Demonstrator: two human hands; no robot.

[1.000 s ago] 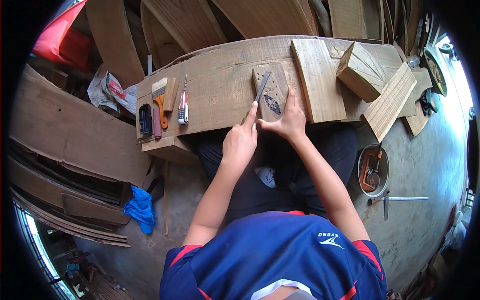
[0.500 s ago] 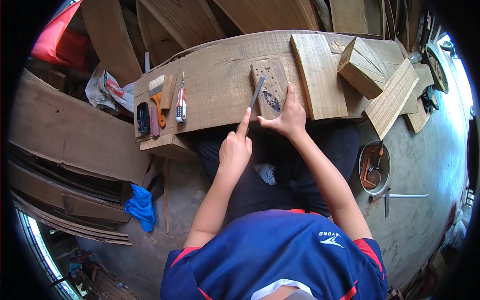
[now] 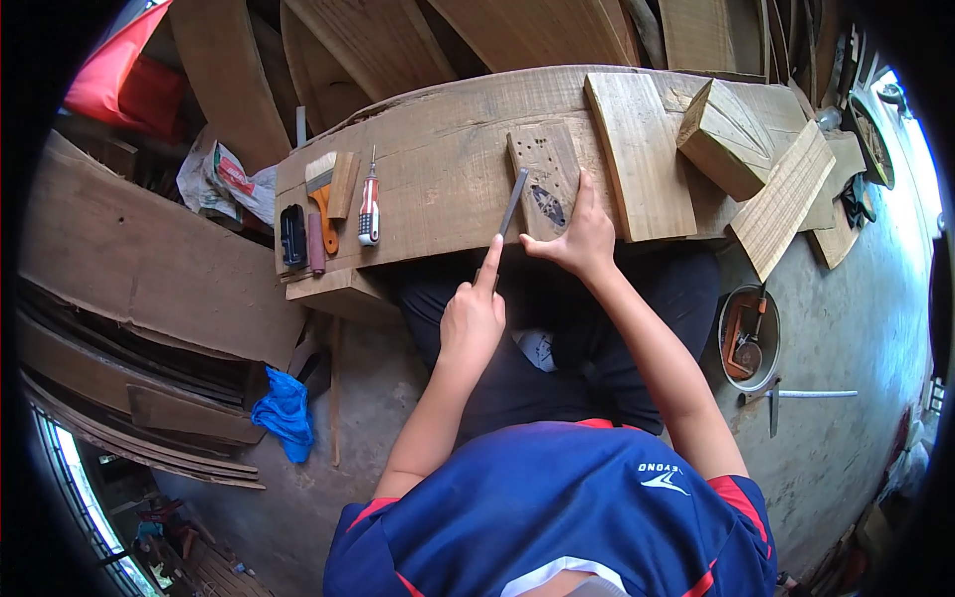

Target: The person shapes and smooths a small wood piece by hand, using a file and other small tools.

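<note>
A: File (image 3: 512, 202) — head view: a slim metal bar lying aslant across the near edge of the plank surface (image 3: 438, 169), its tip resting at the left edge of the small drilled block (image 3: 545, 177). Left hand (image 3: 472, 313) has its grip closed around the handle end, index finger stretched along the shaft.

B: And the right hand (image 3: 582, 237)?

A: Spread flat on the block's near end, thumb out, pinning it down; it grips nothing. Block lies on the surface just left of a wider board (image 3: 640, 154), with a dark oval recess by the fingers.

B: Risks?

A: My judgement: the right fingers sit very close to the file's line, so a skid off the block's edge could run the steel into them. The block is held by palm pressure only; a hard stroke could twist it.

B: Anything else on the surface?

A: A brush (image 3: 320, 194) and a red-handled screwdriver (image 3: 368, 214) at the left end, well apart from the hands. A blue rag (image 3: 284, 413) lies on the floor.
</note>
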